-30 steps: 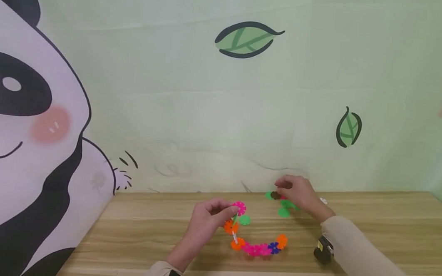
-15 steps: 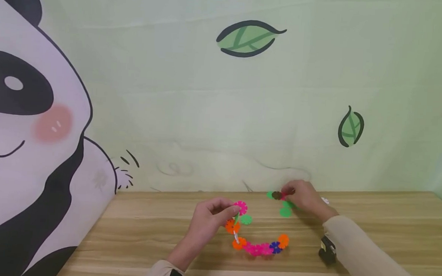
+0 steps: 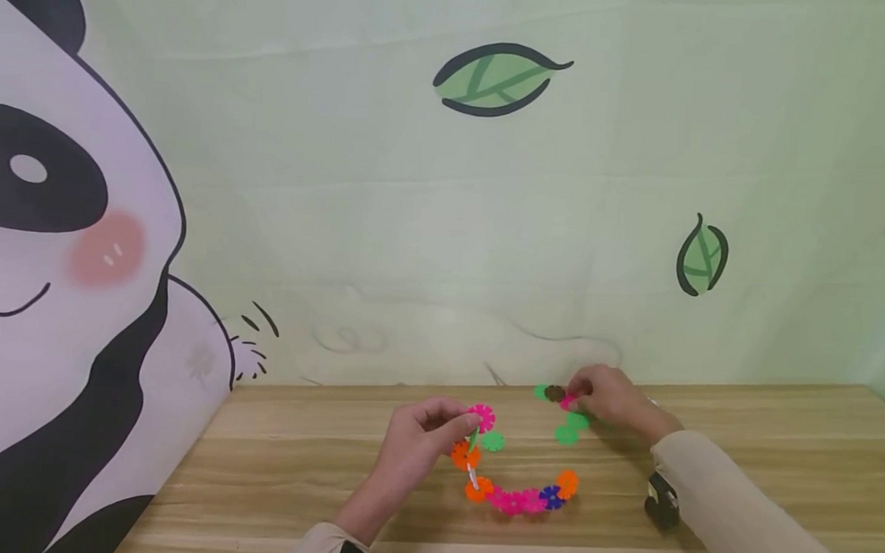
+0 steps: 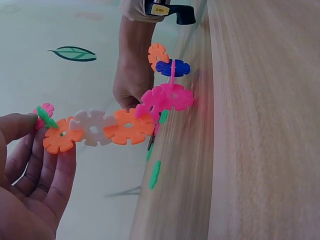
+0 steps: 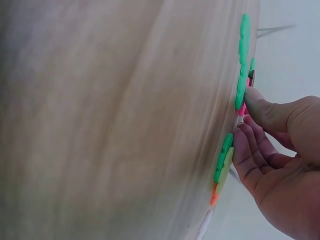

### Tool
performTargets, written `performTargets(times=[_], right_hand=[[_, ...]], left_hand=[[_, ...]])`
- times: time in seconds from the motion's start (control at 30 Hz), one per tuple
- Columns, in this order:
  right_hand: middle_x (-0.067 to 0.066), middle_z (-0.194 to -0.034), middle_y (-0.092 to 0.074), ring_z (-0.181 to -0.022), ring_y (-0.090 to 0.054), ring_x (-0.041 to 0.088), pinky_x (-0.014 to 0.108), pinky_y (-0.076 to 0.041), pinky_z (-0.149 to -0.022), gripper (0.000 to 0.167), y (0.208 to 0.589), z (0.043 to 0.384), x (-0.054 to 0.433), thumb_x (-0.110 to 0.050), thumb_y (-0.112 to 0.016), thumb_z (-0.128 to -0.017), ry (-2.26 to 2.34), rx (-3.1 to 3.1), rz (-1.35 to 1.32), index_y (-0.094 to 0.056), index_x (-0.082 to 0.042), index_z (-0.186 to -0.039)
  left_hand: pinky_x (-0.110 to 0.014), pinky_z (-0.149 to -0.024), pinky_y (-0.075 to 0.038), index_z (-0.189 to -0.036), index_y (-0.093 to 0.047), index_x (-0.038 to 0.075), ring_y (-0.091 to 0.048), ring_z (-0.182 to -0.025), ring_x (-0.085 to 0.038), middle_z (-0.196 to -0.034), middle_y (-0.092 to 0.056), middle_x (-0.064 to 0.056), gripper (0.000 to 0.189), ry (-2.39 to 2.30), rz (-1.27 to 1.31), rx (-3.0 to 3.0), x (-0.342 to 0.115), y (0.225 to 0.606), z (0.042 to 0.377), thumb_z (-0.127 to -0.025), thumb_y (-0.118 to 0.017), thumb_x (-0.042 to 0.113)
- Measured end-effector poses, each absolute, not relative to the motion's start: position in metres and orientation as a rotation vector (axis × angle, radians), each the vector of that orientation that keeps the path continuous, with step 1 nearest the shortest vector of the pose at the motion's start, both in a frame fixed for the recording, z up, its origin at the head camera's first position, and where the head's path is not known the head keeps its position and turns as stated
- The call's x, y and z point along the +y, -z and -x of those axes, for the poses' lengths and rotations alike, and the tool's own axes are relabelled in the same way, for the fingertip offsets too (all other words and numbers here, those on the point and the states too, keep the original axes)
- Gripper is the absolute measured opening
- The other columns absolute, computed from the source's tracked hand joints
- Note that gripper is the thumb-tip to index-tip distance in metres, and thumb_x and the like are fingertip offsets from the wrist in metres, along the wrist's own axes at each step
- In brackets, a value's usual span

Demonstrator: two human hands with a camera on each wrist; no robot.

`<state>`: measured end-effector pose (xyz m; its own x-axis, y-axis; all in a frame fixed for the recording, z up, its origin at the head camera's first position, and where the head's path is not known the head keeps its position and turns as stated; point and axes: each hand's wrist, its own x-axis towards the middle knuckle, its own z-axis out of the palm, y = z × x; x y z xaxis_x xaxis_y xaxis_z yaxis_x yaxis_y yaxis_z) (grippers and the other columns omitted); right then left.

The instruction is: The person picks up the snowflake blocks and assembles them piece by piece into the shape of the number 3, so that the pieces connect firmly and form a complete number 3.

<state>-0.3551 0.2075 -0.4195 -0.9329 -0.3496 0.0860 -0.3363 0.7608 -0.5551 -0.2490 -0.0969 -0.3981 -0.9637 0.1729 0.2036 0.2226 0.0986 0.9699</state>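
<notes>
My left hand [image 3: 423, 430] pinches a pink notched plastic disc [image 3: 484, 418] at the upper end of a linked chain. In the left wrist view, the chain continues through a small green disc [image 4: 46, 117], an orange disc [image 4: 63, 135], a white disc [image 4: 93, 128], another orange one and several pink ones. A blue disc [image 4: 173, 68] and an orange disc [image 4: 158, 56] finish its far end. At the table's back my right hand [image 3: 612, 396] touches loose flat discs, fingers loosely bent and thumb apart from them; its thumb is against green discs [image 5: 242, 82] and a pink disc [image 5: 242, 108].
A lone green disc [image 3: 492, 440] lies beyond the chain. A brown disc [image 3: 554, 393] and a green one lie left of the right hand. Other green and orange discs [image 5: 215, 194] lie along the wooden table's [image 3: 290, 469] back, near the printed wall sheet [image 3: 342, 179].
My right hand has shifted slightly right and nearer, and the green discs below it have slid toward me. The left hand keeps its pinch on the chain almost unmoved.
</notes>
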Motion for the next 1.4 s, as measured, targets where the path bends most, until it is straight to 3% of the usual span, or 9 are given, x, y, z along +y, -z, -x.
performTargets(times=[0.27,0.53,0.83,1.07,1.3,1.4], right_hand=[[0.009,-0.093,-0.068,-0.086,-0.061,0.025,0.046,-0.058,-0.085,0.012,0.42,0.356,0.207,0.0,-0.076,-0.094,0.911,2.924,0.533,-0.07,0.006,-0.102],[0.01,-0.096,-0.067,-0.091,-0.062,0.028,0.049,-0.059,-0.091,0.02,0.418,0.356,0.206,-0.001,-0.082,-0.089,0.907,2.943,0.493,-0.065,0.002,-0.1],[0.007,-0.092,-0.068,-0.083,-0.062,0.021,0.032,-0.059,-0.072,0.009,0.402,0.34,0.192,0.001,-0.073,-0.094,1.262,2.816,0.568,-0.067,0.0,-0.101],[0.009,-0.098,-0.071,-0.088,-0.071,0.023,0.038,-0.065,-0.081,0.013,0.382,0.308,0.168,-0.004,-0.073,-0.1,1.603,2.625,0.677,-0.069,0.002,-0.111],[0.006,-0.105,-0.076,-0.096,-0.074,0.024,0.042,-0.063,-0.091,0.011,0.377,0.284,0.157,-0.009,-0.076,-0.1,1.731,2.551,0.69,-0.072,-0.005,-0.11],[0.005,-0.105,-0.079,-0.099,-0.075,0.023,0.037,-0.062,-0.093,0.008,0.377,0.278,0.153,-0.007,-0.075,-0.099,1.767,2.532,0.755,-0.073,-0.006,-0.107]], left_hand=[[-0.025,-0.072,-0.058,-0.102,-0.077,0.001,-0.064,-0.079,-0.016,-0.089,-0.073,-0.002,0.022,2.02,0.407,-2.312,-0.097,0.398,0.249,-0.096,-0.081,0.022],[-0.025,-0.072,-0.058,-0.103,-0.078,0.001,-0.063,-0.081,-0.017,-0.091,-0.072,-0.002,0.023,2.034,0.421,-2.302,-0.098,0.398,0.248,-0.097,-0.081,0.023],[-0.025,-0.073,-0.059,-0.102,-0.077,0.001,-0.064,-0.08,-0.017,-0.091,-0.073,-0.003,0.022,2.034,0.417,-2.308,-0.098,0.401,0.25,-0.096,-0.081,0.022],[-0.025,-0.073,-0.059,-0.101,-0.077,0.001,-0.065,-0.08,-0.017,-0.091,-0.073,-0.004,0.024,2.034,0.419,-2.31,-0.099,0.402,0.252,-0.097,-0.08,0.024],[-0.024,-0.073,-0.058,-0.102,-0.077,0.0,-0.064,-0.081,-0.017,-0.092,-0.074,-0.005,0.024,2.06,0.399,-2.31,-0.098,0.401,0.252,-0.098,-0.079,0.023],[-0.024,-0.072,-0.058,-0.103,-0.076,-0.001,-0.064,-0.08,-0.016,-0.091,-0.073,-0.004,0.024,2.066,0.399,-2.3,-0.098,0.4,0.252,-0.099,-0.078,0.022]])
